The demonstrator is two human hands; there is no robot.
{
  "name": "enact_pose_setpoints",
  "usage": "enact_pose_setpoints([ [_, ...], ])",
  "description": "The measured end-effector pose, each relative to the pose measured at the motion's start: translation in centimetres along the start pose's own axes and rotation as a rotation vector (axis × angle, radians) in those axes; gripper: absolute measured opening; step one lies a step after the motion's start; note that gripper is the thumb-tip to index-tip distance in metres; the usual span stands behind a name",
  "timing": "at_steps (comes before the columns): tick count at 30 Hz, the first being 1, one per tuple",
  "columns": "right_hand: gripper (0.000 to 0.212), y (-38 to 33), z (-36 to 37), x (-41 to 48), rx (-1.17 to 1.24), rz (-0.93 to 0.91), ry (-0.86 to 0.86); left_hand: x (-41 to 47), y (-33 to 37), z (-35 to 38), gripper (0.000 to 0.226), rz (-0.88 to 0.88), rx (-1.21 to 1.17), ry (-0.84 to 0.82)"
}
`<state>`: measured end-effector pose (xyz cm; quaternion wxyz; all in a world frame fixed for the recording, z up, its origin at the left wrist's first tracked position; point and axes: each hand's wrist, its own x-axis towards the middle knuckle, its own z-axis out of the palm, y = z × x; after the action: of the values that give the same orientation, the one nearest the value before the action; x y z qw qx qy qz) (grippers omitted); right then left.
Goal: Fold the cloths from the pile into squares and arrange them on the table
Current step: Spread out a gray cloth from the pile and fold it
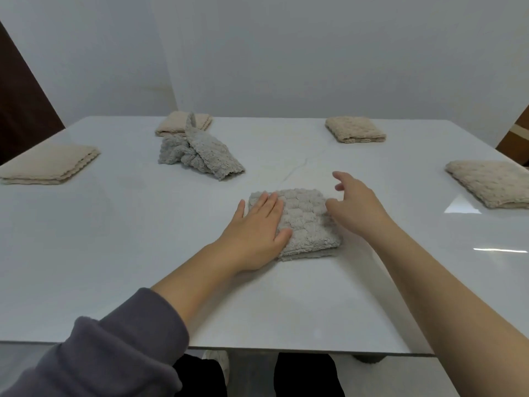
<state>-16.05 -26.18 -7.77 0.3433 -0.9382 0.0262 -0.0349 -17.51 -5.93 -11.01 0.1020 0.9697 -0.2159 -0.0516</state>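
Closest in, a grey sleeve (94, 353) at the lower left, with a bare forearm running up to the left hand (254, 227). That hand lies flat on the folded grey cloth (306, 222), fingers straight, thumb by its near edge, grip apart. The cloth sits as a neat square in the middle of the white surface (143, 267), towards the near side. The right hand (355, 204) is over the cloth's right edge, fingers loosely spread, grip apart and holding nothing; whether it touches the cloth, I can't tell.

Further back and left, a crumpled grey cloth (197, 153) lies in a heap, just in front of the folded far-left beige cloth (174, 124). Three more lie folded: the left beige cloth (48, 164) by the left edge, the far-right beige cloth (355, 128), and the right beige cloth (489, 181) at the right edge. Beyond them is a plain white wall (315, 53).
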Motion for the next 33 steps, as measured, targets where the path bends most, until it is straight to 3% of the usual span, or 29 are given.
enact_pose_setpoints([
  [4,0.053,-2.7,0.6,0.3,-0.146,-0.165,-0.062,2.5,-1.8,-2.3,0.054,-0.101,-0.254,0.205],
  [7,0.036,-4.4,2.6,1.0,-0.288,-0.151,-0.191,4.3,-3.2,-3.6,0.048,-0.181,-0.488,0.128],
  [11,0.056,-3.7,5.8,1.4,-0.426,-0.010,-0.268,4.5,-4.9,-4.1,0.026,-0.169,-0.426,0.092],
  [13,0.058,-3.2,6.5,1.0,-0.445,-0.059,-0.232,3.4,-5.4,-4.2,0.013,-0.151,-0.533,0.057],
  [15,0.058,-2.8,6.5,0.8,-0.413,-0.208,-0.246,1.5,-5.7,-4.6,0.009,-0.149,-0.661,-0.005],
  [20,0.051,-2.0,5.8,0.7,-0.255,-0.503,-0.377,-2.8,-6.7,-4.9,0.026,-0.132,-0.844,-0.237],
  [27,0.046,-1.2,5.9,0.4,-0.094,-0.524,-0.319,-2.9,-5.7,-4.2,0.021,-0.040,-1.033,0.026],
  [30,0.045,-1.1,6.0,0.5,-0.070,-0.517,-0.323,-2.4,-5.7,-4.3,0.017,-0.012,-1.061,-0.038],
  [33,0.045,-1.1,6.1,0.7,-0.057,-0.501,-0.318,-2.1,-5.7,-4.2,0.021,0.027,-0.912,-0.074],
])
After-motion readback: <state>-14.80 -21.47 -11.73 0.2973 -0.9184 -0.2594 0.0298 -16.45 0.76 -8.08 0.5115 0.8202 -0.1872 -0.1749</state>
